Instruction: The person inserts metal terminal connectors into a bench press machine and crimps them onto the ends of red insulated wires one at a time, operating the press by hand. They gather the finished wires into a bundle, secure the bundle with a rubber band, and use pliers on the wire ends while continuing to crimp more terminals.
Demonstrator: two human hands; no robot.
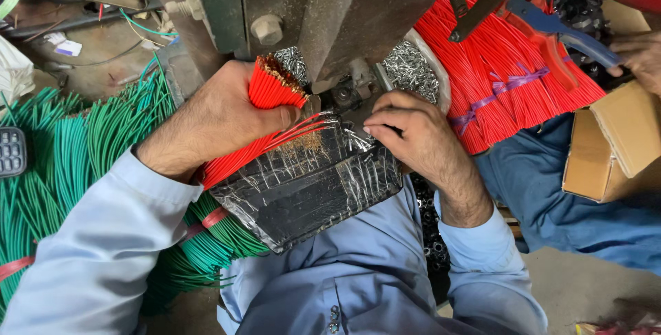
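A black tray (303, 197) wrapped in tape rests on the lap, with some copper bits near its far edge. The left hand (220, 118) is clenched around a bundle of red wires (272, 87), their stripped ends pointing up. The right hand (413, 132) pinches something small at the press (344, 90); what it is I cannot tell. Behind it, a bag (413, 66) holds metal terminals. Green wires (76, 149) lie left, more red wires (509, 66) right.
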